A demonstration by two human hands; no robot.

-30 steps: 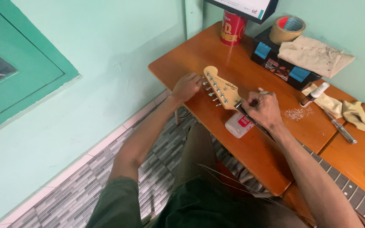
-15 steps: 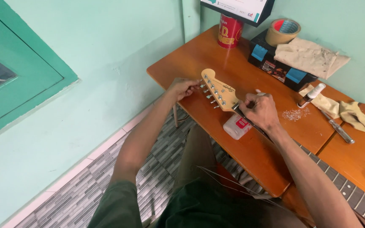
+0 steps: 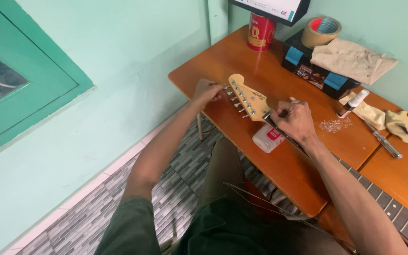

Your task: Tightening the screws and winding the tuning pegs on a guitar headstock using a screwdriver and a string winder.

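The left hand [image 3: 207, 89] pinched a tuning peg of the guitar headstock [image 3: 247, 97] near the counter's [image 3: 223, 61] front edge; the right hand [image 3: 294, 120] gripped the stiff neck, the safest hold.

The pale wooden guitar headstock [image 3: 249, 100] lies flat on the orange table [image 3: 223, 61]. Its silver tuning pegs [image 3: 236, 101] point toward the table's near edge.
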